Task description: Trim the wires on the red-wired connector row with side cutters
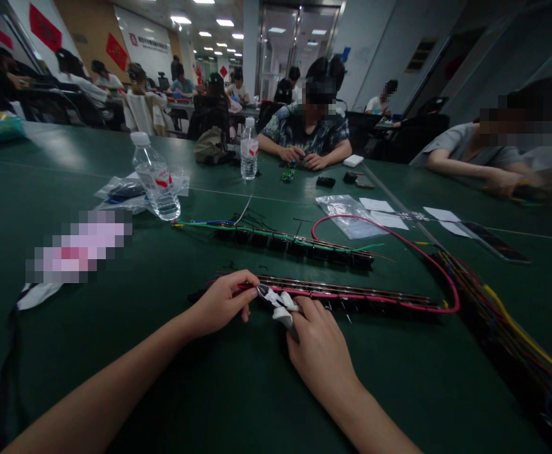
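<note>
Two hands work close together on the green desk (115, 378). My left hand (222, 302) pinches the near end of a long strip (351, 294) with a red wire (427, 252). My right hand (321, 350) grips white-handled pliers (280, 306), touching that strip.

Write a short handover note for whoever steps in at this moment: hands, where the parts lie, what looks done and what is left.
Left hand: pinching the left end of the near long dark strip with pink wire.
Right hand: holding a small white-handled tool against that same end.
Far strip with green wire lies parallel behind, untouched.
The pink wire loops round the near strip's right end; a multicoloured wire bundle lies to the right.
Done: both strips carry wires. Left: work at the near strip's left end.
</note>
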